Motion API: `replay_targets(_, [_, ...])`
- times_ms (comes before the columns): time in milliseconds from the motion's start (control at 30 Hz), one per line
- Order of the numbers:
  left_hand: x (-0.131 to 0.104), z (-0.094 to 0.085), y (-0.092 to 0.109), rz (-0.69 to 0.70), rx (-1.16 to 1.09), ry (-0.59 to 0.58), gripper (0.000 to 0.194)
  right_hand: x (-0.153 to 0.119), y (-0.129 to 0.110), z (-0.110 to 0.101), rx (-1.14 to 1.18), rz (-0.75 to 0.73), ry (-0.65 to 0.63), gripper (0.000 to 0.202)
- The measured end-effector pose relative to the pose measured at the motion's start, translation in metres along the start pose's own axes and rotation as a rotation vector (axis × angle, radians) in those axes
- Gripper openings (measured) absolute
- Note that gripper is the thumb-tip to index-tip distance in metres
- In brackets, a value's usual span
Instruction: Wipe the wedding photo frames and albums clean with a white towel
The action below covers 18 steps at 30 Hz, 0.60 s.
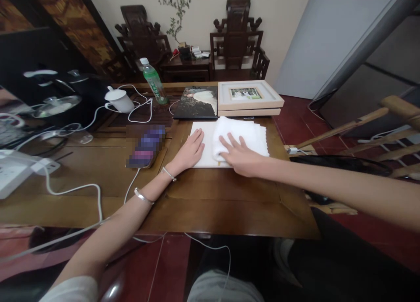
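A flat white board (207, 155), perhaps an album or frame, lies on the wooden table in front of me. My left hand (193, 148) rests on its left side with the fingers stretched out. Over the right part of the board is a folded white cloth (244, 135). My right hand (238, 155) lies on this cloth, fingers spread, pressing on its near left portion. The cloth hides much of the board's right side.
Behind the board lie a dark picture panel (198, 101) and stacked pale picture frames (251, 98). A phone (146, 149), a green-labelled bottle (154, 82), a lidded white cup (120, 100) and white cables stand or lie to the left. A wooden chair (357, 122) is at right.
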<state>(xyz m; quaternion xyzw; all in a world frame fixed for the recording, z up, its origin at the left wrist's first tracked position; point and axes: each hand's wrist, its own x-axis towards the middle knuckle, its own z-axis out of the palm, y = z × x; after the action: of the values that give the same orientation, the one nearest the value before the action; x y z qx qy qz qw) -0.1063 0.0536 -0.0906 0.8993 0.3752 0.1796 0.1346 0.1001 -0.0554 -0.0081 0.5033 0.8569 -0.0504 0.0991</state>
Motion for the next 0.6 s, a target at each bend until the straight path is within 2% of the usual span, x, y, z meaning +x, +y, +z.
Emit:
replay_targets(167, [0.000,-0.002,0.004,-0.015,0.009,-0.022,0.059,-0.044,-0.042,0.005,-0.100,-0.147,-0.032,0.059])
replay_targets(267, [0.000,-0.002,0.003,-0.014,0.013,-0.022,0.058,-0.056,-0.050,0.004,-0.124,-0.196,-0.060,0.058])
replay_targets(433, [0.001,-0.001,0.000,-0.007,0.011,-0.014,0.058,-0.043,-0.032,0.002,-0.096,-0.211,0.005,0.051])
replay_targets(600, [0.001,-0.002,0.002,-0.007,0.026,-0.026,0.060,-0.002,0.000,-0.002,-0.070,-0.093,0.033,0.063])
